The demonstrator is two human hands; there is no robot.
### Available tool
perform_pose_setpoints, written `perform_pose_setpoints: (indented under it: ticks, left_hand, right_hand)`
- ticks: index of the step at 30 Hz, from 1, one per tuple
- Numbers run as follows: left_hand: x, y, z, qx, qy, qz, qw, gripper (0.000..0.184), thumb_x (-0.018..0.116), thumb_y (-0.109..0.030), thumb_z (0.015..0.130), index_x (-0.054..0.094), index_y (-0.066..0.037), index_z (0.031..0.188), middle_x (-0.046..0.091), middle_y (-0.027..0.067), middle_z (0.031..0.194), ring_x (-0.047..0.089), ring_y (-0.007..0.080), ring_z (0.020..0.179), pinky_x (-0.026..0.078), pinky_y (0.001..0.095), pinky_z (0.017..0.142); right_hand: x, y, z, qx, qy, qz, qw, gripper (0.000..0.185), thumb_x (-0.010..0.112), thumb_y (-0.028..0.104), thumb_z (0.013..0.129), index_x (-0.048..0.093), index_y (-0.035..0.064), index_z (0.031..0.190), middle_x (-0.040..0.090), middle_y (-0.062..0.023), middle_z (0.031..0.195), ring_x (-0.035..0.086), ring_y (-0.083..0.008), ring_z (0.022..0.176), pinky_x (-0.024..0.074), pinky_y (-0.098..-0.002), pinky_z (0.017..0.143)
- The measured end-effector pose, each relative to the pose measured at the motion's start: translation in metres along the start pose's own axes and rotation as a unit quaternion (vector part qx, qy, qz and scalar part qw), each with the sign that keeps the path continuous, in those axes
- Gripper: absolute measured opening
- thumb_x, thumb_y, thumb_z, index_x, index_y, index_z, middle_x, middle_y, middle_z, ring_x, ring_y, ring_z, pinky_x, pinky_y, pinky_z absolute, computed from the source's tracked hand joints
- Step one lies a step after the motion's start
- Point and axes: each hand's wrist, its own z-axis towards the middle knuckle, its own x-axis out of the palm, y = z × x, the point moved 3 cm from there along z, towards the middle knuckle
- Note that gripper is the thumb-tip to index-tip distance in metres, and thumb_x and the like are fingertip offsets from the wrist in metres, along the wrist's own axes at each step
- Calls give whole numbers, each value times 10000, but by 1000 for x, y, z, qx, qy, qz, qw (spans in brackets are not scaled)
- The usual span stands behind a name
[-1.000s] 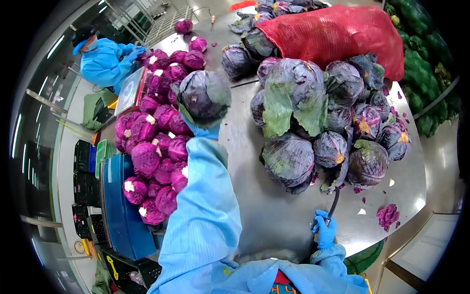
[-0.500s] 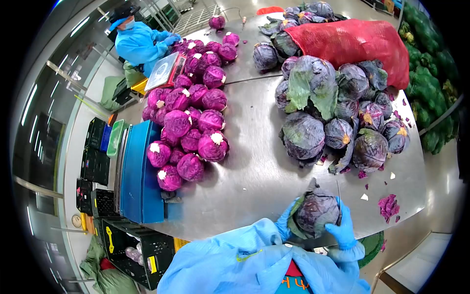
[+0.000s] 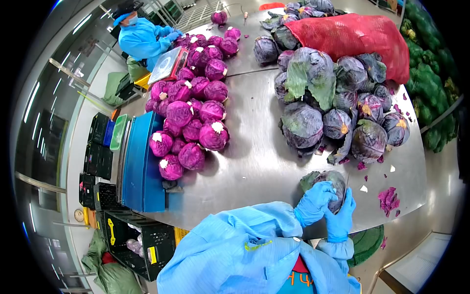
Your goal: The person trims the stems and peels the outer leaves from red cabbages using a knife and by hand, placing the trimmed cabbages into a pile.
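Note:
A red cabbage (image 3: 334, 178) with dull, dark outer leaves rests at the near edge of the steel table. My gloved left hand (image 3: 317, 200) curls over its near side, fingers bent against the leaves. At its right side is my gloved right hand (image 3: 341, 215), closed around a knife whose thin blade (image 3: 347, 182) points up beside the cabbage; the handle is hidden in the glove. Beyond them lies a pile of untrimmed red cabbages (image 3: 302, 128). Trimmed, bright purple cabbages (image 3: 179, 113) with white cut stems are heaped on the left.
A red mesh sack (image 3: 350, 44) lies behind the untrimmed pile. Leaf scraps (image 3: 388, 201) are on the right of the steel table (image 3: 254, 161). A scale (image 3: 167, 66) stands far left, near a co-worker in blue (image 3: 142, 39). Black crates (image 3: 142, 245) stand below left.
My left hand has moved from the cabbage's left side onto its near face. The cabbage has turned and shifted slightly away from me, and my right hand has come in closer.

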Motion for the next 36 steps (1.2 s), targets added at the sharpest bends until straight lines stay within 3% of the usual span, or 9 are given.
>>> perform_pose_setpoints:
  ticks: [4,8,10,13,17,21,26,31,36]
  left_hand:
    - [-21,39,12,-147,-16,-231,962,229,580,-39,856,621,-38,1082,620,124,1050,600,301,1017,474,378,912]
    - [-144,93,48,-132,-110,270,947,230,651,-132,814,647,-55,1031,644,147,1034,602,322,961,478,401,845]
    - [-196,158,45,-234,-55,591,770,237,650,-220,794,655,-84,988,595,139,869,575,353,831,464,452,713]
    - [-272,208,33,-285,-182,612,715,137,542,-232,890,645,-180,816,553,99,863,588,289,763,504,431,599]
    - [-363,202,26,-212,-286,423,833,121,650,-184,823,721,-117,895,669,116,836,647,292,784,518,393,733]
    - [-401,229,31,-331,-120,283,892,253,710,-285,821,728,-121,1014,701,138,975,677,275,907,512,342,853]
    - [-363,240,49,-363,113,298,875,367,713,-406,798,715,-183,1090,699,108,1034,665,285,978,508,369,877]
    - [-348,239,56,-426,195,462,753,312,702,-412,800,737,-207,1031,698,88,1030,663,287,974,519,389,849]
    - [-352,238,43,-401,98,401,818,242,752,-366,745,759,-205,927,673,101,992,645,313,935,518,411,805]
  right_hand:
    - [2,-24,19,-14,-9,-22,1000,1003,858,307,646,326,37,1452,417,-192,1300,442,-366,1215,378,-413,1039]
    - [-3,-37,23,-25,-1,0,1000,997,870,307,630,355,36,1440,423,-184,1304,436,-350,1221,359,-414,1056]
    - [-5,-40,23,-20,7,20,1000,1001,872,314,627,358,37,1440,425,-182,1306,435,-343,1221,353,-414,1060]
    - [-5,-39,23,-24,14,20,999,997,869,319,634,357,43,1444,429,-173,1306,435,-332,1217,345,-411,1066]
    - [-4,-41,23,-26,9,24,999,1009,877,323,625,359,47,1446,425,-160,1298,437,-320,1212,344,-398,1065]
    - [-1,-51,26,-37,0,38,999,1022,882,338,614,363,57,1449,423,-147,1287,439,-306,1206,345,-392,1061]
    - [0,-46,29,-36,-4,39,999,1032,889,356,596,380,59,1443,427,-140,1280,448,-303,1193,355,-395,1052]
    - [-1,-50,29,-40,-6,22,999,1026,887,367,596,389,54,1437,439,-140,1281,449,-298,1202,360,-394,1051]
    - [-4,-55,30,-54,-3,68,996,920,858,322,667,411,45,1422,442,-141,1298,441,-284,1222,358,-383,1056]
